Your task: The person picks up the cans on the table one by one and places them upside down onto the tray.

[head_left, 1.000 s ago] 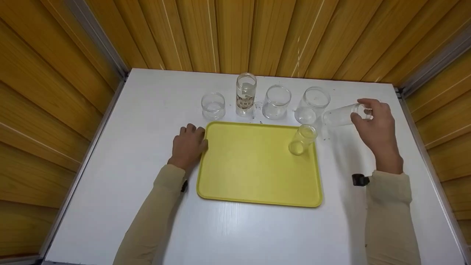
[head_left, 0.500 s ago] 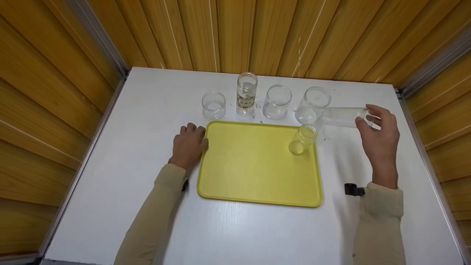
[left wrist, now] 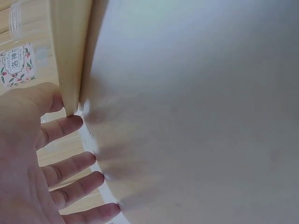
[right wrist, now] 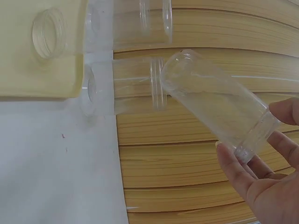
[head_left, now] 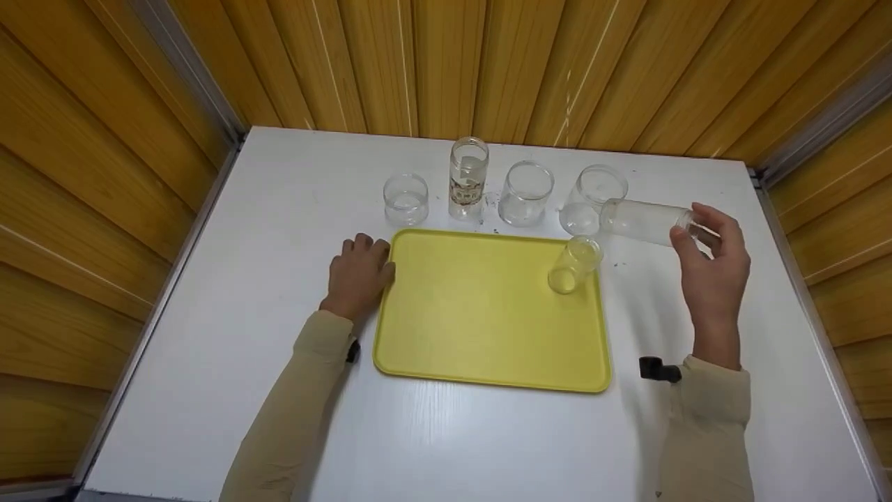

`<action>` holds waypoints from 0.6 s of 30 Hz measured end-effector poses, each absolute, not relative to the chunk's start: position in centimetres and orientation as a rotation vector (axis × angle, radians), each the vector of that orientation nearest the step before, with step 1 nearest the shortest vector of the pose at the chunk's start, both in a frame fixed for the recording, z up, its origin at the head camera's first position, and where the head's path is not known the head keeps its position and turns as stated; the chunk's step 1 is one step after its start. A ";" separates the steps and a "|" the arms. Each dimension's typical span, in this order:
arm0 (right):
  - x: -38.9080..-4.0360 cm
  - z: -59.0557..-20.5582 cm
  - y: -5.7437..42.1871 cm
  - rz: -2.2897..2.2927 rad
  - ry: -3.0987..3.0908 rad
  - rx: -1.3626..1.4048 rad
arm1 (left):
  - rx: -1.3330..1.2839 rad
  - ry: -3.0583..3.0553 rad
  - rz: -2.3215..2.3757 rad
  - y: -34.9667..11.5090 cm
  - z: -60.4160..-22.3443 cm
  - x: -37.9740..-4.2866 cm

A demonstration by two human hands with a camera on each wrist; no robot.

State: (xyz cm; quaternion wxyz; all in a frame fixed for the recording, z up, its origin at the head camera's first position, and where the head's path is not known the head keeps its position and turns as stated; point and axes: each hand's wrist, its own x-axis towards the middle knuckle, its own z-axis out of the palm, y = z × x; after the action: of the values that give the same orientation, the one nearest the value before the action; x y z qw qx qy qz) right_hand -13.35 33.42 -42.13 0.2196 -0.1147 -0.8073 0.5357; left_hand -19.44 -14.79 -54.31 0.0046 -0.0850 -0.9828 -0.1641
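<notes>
A tall clear jar (head_left: 642,222) hangs nearly on its side in my right hand (head_left: 716,265), above the right of the table. Thumb and fingers pinch it near its mouth, as the right wrist view also shows. Its base end overlaps a wide clear jar (head_left: 591,202) in the head view; whether they touch I cannot tell. My left hand (head_left: 357,275) rests at the left edge of the yellow tray (head_left: 481,321), thumb against the rim and fingertips down on the table. On the tray's right back corner stands a small clear jar (head_left: 575,266).
Along the back stand a short glass jar (head_left: 405,201), a tall jar with a printed label (head_left: 466,192) and another clear jar (head_left: 526,195). Small specks (head_left: 619,264) lie on the white table (head_left: 279,202). Wood-patterned panels (head_left: 446,63) rise behind it.
My right hand has come down and slightly nearer to me, then a little left. The jar in it has turned so its base end now points slightly upward. The left hand stays put.
</notes>
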 end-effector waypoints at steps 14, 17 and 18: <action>-13.4 -42.6 32.4 1.907 -1.931 -0.223 | -0.248 -3.090 -0.518 -14.7 -54.5 -19.5; -13.4 -42.6 32.1 1.971 -1.899 -0.206 | -0.247 -3.098 -0.510 -14.7 -54.4 -19.5; -13.4 -42.6 31.9 1.988 -1.893 -0.205 | -0.248 -3.100 -0.507 -14.6 -54.4 -19.5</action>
State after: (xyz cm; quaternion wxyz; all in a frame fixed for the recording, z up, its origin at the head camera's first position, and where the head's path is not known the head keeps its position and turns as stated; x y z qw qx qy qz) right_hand -13.41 31.94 -42.57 0.1931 -0.0730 -0.6747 0.7086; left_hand -19.45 -14.64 -54.41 -0.0045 -0.0787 -0.9838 -0.1610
